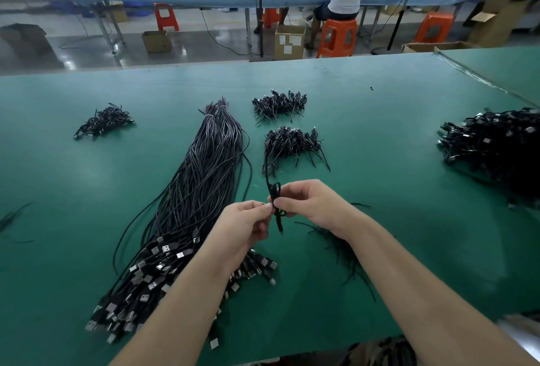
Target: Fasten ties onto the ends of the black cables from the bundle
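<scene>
While the green table takes up most of the view, the biggest thing on it is the long bundle of black cables, lying lengthwise left of centre with its metal-tipped plugs fanned out toward the near edge. A large heap of coiled cables sits far right, well apart from the hands. Three smaller piles of finished coils lie beyond the hands, and a loose scatter of thin black ties rests under the right forearm.

Above the table, between bundle and ties, both hands meet on one folded cable. The right hand grips the folded loops, fingers curled round them. The left hand pinches what looks like the free end of a tie at the cable's waist; the tie itself is too thin to make out surely.

Judging by this, the fastening step is in hand: the tie seems to be wrapped and being twisted shut. The next move likely calls for a firm final twist, then dropping the coil onto a finished pile and drawing a fresh cable from the bundle.
</scene>
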The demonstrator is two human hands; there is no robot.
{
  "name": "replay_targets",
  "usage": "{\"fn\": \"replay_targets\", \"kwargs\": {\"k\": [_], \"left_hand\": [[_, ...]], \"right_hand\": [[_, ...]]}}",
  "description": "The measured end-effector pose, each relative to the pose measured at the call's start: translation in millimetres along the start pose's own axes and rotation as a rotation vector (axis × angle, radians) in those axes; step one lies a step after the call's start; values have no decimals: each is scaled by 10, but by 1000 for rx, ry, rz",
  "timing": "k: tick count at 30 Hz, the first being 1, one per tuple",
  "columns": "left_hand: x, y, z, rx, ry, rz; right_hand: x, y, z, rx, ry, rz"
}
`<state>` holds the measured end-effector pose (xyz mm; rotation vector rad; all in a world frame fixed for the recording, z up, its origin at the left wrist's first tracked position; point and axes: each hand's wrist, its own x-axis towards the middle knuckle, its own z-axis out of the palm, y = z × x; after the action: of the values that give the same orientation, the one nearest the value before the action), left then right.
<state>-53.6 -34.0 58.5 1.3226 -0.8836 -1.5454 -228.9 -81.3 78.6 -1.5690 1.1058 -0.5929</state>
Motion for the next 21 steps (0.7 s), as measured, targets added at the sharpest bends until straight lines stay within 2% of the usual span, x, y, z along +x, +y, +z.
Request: {"fn": "replay_targets", "kwargs": {"k": [2, 5, 6, 9, 10, 11, 12, 13, 15, 17, 19, 21], "left_hand": [[3, -14, 29, 203, 80, 105], [-18, -17, 66, 520, 116, 310], [-37, -10, 70, 669, 121, 424], [-78, -16, 70, 1205, 172, 936], [-75, -31, 72, 1327, 182, 1051], [-76, -41, 81, 1365, 200, 1091], [-80, -42, 94, 1321, 220, 1056], [-92, -18, 107, 1190, 240, 942], [-69, 52, 98, 765, 195, 522], [-47, 127, 60, 224, 49, 152], [-52, 172, 33, -160, -57, -39], [-53, 173, 20, -262, -92, -115]], "right_hand": [[22, 20, 17, 22, 9, 49], [44, 25, 14, 107, 7, 128], [45, 17, 7, 145, -18, 146], [36, -8, -29, 256, -87, 180], [36, -16, -38, 295, -96, 179], [32, -22, -47, 323, -100, 175], [28, -18, -56, 344, -101, 168], [22, -11, -74, 375, -101, 167], [1, 21, -119, 469, -118, 159], [-28, 55, -163, 460, -140, 112], [-51, 58, -170, 330, -129, 71], [-55, 39, -157, 178, -83, 38]]}}
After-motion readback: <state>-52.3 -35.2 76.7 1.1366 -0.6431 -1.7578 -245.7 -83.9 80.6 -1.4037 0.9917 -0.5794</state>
